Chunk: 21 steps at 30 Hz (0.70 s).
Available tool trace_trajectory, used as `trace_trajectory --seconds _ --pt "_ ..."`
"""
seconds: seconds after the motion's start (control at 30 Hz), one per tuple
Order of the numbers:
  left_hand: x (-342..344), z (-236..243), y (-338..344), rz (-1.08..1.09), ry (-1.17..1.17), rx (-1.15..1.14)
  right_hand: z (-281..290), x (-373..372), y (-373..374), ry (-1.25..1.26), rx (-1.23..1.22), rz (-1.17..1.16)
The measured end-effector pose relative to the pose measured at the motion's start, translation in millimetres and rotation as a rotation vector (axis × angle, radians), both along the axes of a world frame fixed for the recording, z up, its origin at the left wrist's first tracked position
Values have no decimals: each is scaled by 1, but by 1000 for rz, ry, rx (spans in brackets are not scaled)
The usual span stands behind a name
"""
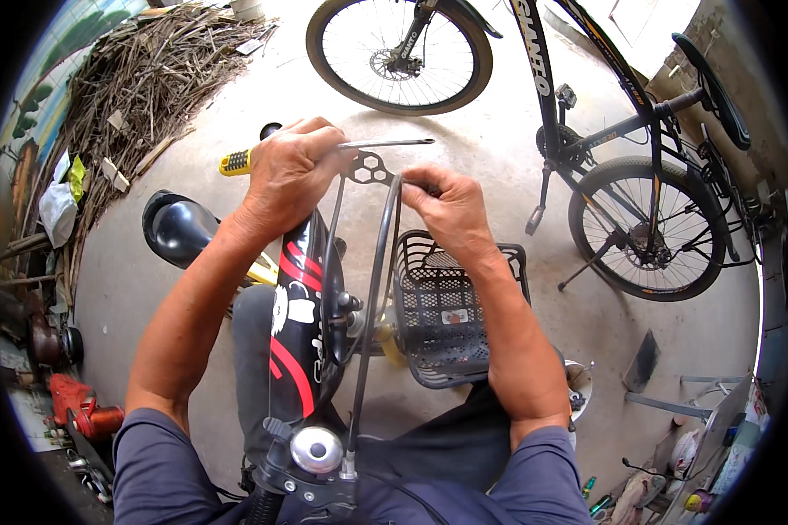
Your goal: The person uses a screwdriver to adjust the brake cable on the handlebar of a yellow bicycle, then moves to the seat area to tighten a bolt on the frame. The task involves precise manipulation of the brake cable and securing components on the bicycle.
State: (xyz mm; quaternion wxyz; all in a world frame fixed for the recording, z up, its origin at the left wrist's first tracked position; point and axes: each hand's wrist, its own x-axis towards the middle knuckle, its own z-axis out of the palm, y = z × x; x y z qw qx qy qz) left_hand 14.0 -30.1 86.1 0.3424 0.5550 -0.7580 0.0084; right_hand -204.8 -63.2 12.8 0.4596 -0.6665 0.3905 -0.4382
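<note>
My left hand (296, 171) is closed round a screwdriver with a yellow-and-black handle (236, 163); its metal shaft points right. A dark flat spanner with hexagonal holes (369, 170) spans the gap between my hands, its left end hidden by the left fingers. My right hand (449, 210) pinches the top of a black bicycle cable (385, 232), close to the spanner's right end; whether it also grips the spanner is unclear. Below them lies a small bicycle's black-and-red frame (298, 324), with a silver bell (316, 451) near me, a black basket (442, 306) and a black saddle (179, 229).
A larger black bicycle (578, 149) stands beyond, its front wheel (400, 54) at the top. Dry sticks (140, 96) are heaped at the far left. Red tools (83, 409) lie at the left edge; a white bucket (578, 385) stands beside my right elbow.
</note>
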Motion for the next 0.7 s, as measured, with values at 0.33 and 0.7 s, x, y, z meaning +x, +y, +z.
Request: trace_trajectory --seconds 0.33,0.7 --pt "2 -2 0 4 15 7 -7 11 10 -15 231 296" --pt "2 -1 1 -11 -10 35 4 -3 2 -30 47 81"
